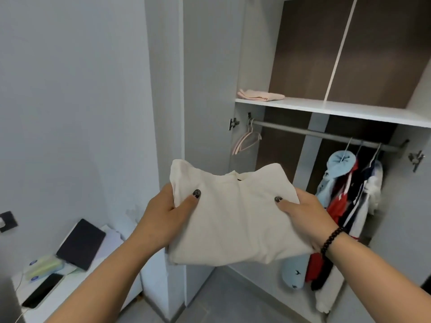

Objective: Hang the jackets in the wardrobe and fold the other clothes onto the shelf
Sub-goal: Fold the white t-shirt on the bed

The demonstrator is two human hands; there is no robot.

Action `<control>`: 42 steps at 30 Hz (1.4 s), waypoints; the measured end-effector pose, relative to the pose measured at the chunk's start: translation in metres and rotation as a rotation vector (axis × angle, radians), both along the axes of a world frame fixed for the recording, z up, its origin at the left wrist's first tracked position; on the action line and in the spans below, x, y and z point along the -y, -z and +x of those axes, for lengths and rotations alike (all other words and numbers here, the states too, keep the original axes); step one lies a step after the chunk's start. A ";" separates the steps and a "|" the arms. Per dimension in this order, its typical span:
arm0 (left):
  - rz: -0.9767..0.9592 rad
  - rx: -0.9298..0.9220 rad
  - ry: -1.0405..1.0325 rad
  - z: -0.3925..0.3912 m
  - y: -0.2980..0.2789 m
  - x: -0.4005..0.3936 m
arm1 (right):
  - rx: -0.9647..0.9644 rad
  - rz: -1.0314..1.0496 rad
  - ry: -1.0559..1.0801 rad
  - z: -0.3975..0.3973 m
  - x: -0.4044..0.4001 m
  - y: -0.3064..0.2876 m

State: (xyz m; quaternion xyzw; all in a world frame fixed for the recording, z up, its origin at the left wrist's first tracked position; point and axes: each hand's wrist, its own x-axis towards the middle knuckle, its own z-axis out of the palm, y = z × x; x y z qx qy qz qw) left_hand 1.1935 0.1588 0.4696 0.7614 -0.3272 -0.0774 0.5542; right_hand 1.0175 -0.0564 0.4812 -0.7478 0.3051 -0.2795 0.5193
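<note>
A: Where is the cream garment (235, 215)?
B: Folded flat, held level before the open wardrobe (210, 78), collar on the far side.
A: And the shelf (338, 110)?
B: A folded pink cloth (261, 95) lies at its left end. Jackets (349, 194) hang on the rail (326, 134), at the right.

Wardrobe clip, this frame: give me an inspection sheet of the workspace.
Surface: white shelf, folded pink garment at its left end.
Job's things: folded cream top held in front of the wardrobe; jackets hang on the rail; empty pink hangers.
Clutter: tablet, phone, tubes on side table.
Grips: left hand and right hand hold the top's sides.
Cables: white cable by the phone.
Surroundings: grey walls, wall socket.
</note>
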 end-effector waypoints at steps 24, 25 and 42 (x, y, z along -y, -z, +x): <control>-0.220 -0.003 0.166 0.084 -0.114 0.340 | -0.067 -0.405 0.069 0.095 0.359 -0.190; -0.227 -0.001 0.167 0.091 -0.118 0.351 | -0.084 -0.431 0.076 0.105 0.369 -0.197; -0.390 -0.056 0.331 0.284 -0.206 0.536 | -0.250 -0.851 0.297 0.292 0.537 -0.295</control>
